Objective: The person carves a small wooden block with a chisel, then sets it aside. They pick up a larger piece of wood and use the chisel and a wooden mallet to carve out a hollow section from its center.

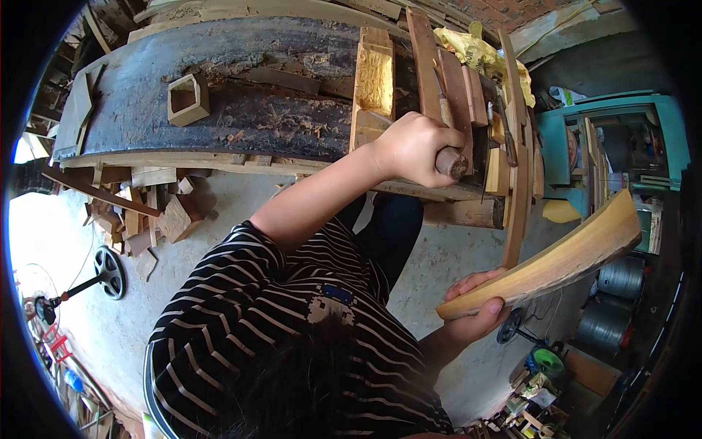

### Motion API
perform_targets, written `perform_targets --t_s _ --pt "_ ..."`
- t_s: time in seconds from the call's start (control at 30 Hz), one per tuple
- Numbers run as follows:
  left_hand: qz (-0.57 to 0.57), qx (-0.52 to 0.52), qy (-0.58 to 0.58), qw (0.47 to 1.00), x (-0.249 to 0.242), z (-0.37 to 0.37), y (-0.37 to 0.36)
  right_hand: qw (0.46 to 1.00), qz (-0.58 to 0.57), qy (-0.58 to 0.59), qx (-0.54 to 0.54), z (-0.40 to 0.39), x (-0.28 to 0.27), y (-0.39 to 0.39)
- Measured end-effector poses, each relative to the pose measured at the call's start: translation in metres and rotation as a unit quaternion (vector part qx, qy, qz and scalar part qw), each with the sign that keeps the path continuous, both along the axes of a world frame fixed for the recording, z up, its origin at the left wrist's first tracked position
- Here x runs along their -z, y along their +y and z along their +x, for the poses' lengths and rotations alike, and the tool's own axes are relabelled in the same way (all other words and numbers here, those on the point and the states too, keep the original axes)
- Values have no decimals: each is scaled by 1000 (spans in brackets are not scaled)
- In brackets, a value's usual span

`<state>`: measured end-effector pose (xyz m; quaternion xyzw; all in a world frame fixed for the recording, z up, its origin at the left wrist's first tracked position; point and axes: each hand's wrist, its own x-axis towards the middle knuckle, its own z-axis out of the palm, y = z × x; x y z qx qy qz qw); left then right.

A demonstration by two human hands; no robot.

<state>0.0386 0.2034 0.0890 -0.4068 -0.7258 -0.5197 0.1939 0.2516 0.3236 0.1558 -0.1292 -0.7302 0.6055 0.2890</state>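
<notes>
My left hand (423, 150) is closed in a fist round the wooden handle (452, 163) of a chisel. A thin metal shaft (376, 117) shows on the far side of the fist, over the lower end of a wooden block (374, 73) with a rough, yellow hollow cut into it. Down to the right, my right hand (479, 307) grips the narrow end of a long curved piece of wood (556, 257), fingers behind it and thumb in front. Its wide end points up and right, away from the bench.
A dark workbench (241, 55) strewn with shavings carries a hollow wooden box (188, 100). Boards, hand tools (506, 135) and a yellow bag (475, 50) crowd its right end. Wood offcuts (139, 219) are piled on the floor at left. A teal cabinet (559, 150) stands at right.
</notes>
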Motion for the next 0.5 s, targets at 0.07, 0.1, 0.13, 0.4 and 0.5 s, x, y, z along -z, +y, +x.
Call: perform_targets --t_s 0.07,0.1,0.13,0.4,0.5 --pt "-9 0 -8 1000 -3 1 1 1000 -1 -6 -1 -1 -1 0" --pt "-19 0 -15 1000 -4 1 1 1000 -3 -14 1 -1 -1 0" --pt "-18 -1 -15 1000 -4 1 2 1000 -5 -21 3 -2 -1 1" --pt "-54 -22 -83 995 -10 -5 12 994 79 60 -50 -12 -9 3" --pt "-25 -25 -64 997 -11 -8 11 992 91 68 -54 -30 0 3"
